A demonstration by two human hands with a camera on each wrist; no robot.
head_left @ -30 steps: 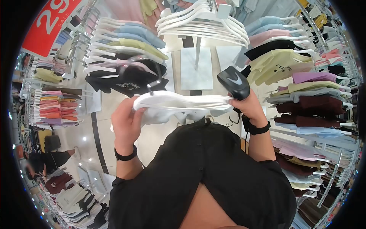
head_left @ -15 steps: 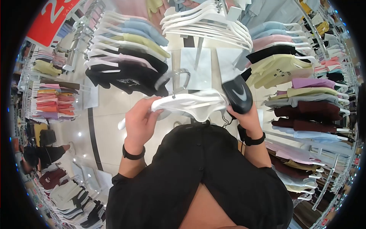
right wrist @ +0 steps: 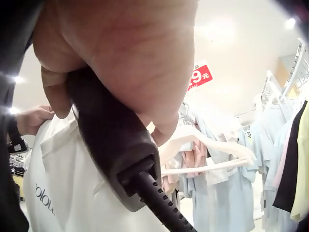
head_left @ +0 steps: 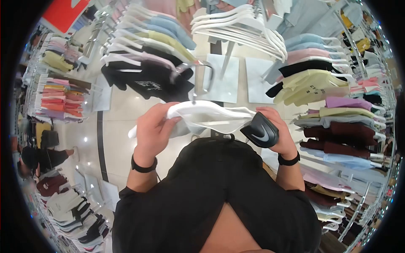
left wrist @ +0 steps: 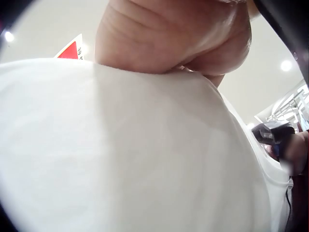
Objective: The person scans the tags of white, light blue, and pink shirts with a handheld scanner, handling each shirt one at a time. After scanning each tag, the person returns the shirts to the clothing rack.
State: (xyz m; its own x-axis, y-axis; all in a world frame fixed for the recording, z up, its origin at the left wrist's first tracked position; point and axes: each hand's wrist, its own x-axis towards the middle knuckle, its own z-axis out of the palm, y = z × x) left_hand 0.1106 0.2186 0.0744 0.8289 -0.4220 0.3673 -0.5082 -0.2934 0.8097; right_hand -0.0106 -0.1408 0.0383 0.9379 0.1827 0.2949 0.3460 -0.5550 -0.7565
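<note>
White garment point(left wrist: 145, 145) on a white hanger point(head_left: 206, 109), mid-air at the centre of the head view. Cloth plain, smooth, a bit shadowed in the left wrist view; right wrist view shows dark lettering point(right wrist: 44, 199) on it, partly cut off, "olou" readable. Neckline dips under the hanger. Metal hook point(head_left: 209, 76) points to 12 o'clock, blurred.

Clock centred on the garment: left hand point(head_left: 154, 128) at 9, clamped on the hanger's end and the cloth there, thumb on the near side. Right hand point(head_left: 281, 131) at 3, fingers wrapped round a black scanner point(head_left: 261, 131) with a pale curved mark. Hands apart, garment between them. Scanner sits at 3 to 4, just beside the hanger's right end; can't tell if it or the right fingers touch the hanger. Thick ribbed cord point(right wrist: 161, 205) leaves the scanner toward 5 in the right wrist view.

Around: bare white hangers point(head_left: 240, 31) near 12, black T-shirt point(head_left: 145, 80) at 10–11, pale yellow top point(head_left: 314, 86) at 2, both on racks.
</note>
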